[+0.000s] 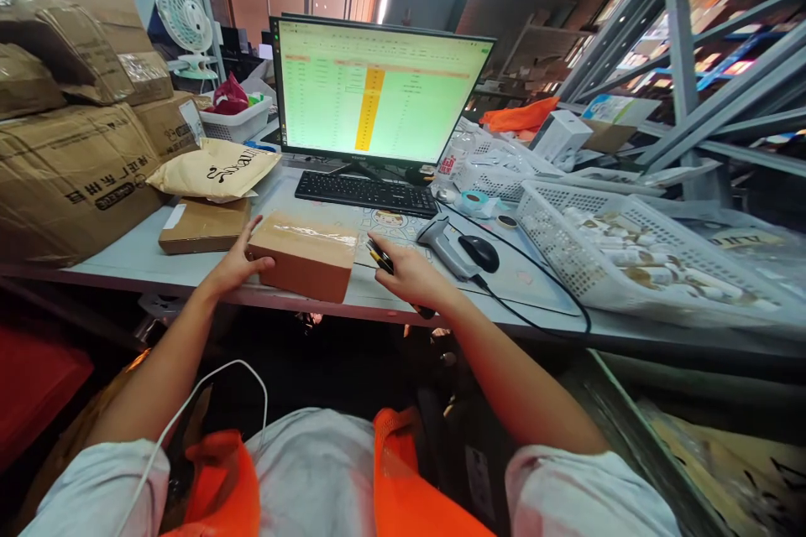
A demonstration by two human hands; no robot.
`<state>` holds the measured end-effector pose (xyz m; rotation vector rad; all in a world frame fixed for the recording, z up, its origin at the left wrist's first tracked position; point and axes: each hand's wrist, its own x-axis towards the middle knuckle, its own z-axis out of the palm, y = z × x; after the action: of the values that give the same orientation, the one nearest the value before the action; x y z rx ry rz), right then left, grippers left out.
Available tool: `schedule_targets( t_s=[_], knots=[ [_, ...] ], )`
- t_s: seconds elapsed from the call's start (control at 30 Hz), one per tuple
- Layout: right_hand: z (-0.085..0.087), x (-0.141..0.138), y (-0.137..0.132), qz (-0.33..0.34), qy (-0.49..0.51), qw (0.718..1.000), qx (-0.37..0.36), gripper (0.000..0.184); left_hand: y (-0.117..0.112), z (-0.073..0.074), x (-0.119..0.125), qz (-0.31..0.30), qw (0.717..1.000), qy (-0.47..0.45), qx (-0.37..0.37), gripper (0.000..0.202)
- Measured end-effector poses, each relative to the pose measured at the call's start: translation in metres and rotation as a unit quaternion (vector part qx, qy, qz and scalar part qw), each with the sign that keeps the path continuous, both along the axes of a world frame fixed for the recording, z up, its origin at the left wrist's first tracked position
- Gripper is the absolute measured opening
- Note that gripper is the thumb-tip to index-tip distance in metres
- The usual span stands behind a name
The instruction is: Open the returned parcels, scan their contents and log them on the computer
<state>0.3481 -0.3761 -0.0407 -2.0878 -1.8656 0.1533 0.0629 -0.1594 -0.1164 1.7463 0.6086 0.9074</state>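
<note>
The left hand [236, 264] lies spread against the left end of a small taped cardboard box [306, 256], palm on its side and thumb up along the edge, steadying rather than gripping it. The right hand [406, 273] is curled shut around a dark, pen-like tool [379, 257] with a yellow mark, its tip just at the box's right end. The box sits at lower centre of the frame, on the near edge of the counter [378, 289], its front face almost flush with the rim.

As I judge it, work on the box goes best with the left palm pressing it flat onto the counter so it cannot slide, and the tool drawn along the clear tape on top, away from the bracing fingers.

Room is tight. Just left of the box lies a flat brown parcel [202, 226]; behind it, upper centre, stand the keyboard [365, 191] and monitor [378, 92]. Right of the right hand rest a barcode scanner [444, 245] and mouse [479, 252], whose cable loops toward the counter's edge. A white basket [630, 256] fills the right side. The only open strip is the near edge, so the box risks tipping off forward.
</note>
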Motion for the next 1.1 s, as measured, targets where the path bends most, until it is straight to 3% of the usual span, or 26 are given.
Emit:
schedule_targets(
  t_s=[0.17, 0.4, 0.53, 0.67, 0.8, 0.87, 0.97, 1.1],
  knots=[
    [0.006, -0.005, 0.016, -0.002, 0.001, 1.000, -0.005, 0.078, -0.004, 0.004, 0.001, -0.081, 0.995, 0.056, -0.003, 0.121],
    [0.014, -0.013, 0.016, -0.019, -0.049, 0.999, -0.007, 0.073, -0.012, -0.004, 0.002, -0.056, 0.997, 0.058, 0.002, 0.112],
    [0.013, -0.021, -0.003, 0.032, 0.005, 0.999, 0.002, 0.070, -0.013, -0.010, 0.005, -0.030, 0.999, 0.026, 0.017, 0.113],
    [0.012, -0.012, -0.019, 0.070, 0.022, 0.997, 0.017, 0.061, -0.011, -0.012, 0.005, -0.042, 0.999, 0.024, 0.019, 0.114],
    [0.042, -0.003, -0.005, 0.065, -0.110, 0.990, 0.055, 0.053, -0.006, -0.015, 0.003, -0.070, 0.997, 0.017, 0.015, 0.115],
    [0.065, -0.018, 0.018, 0.073, -0.205, 0.974, 0.054, 0.049, -0.003, -0.017, 0.002, -0.081, 0.996, 0.018, 0.019, 0.117],
    [0.090, -0.064, 0.061, 0.146, -0.316, 0.937, 0.029, 0.048, -0.001, -0.017, 0.001, -0.093, 0.995, 0.022, 0.028, 0.118],
    [0.099, -0.128, 0.101, 0.241, -0.377, 0.894, -0.012, 0.041, -0.002, -0.012, 0.001, -0.090, 0.994, 0.038, 0.043, 0.115]
  ],
)
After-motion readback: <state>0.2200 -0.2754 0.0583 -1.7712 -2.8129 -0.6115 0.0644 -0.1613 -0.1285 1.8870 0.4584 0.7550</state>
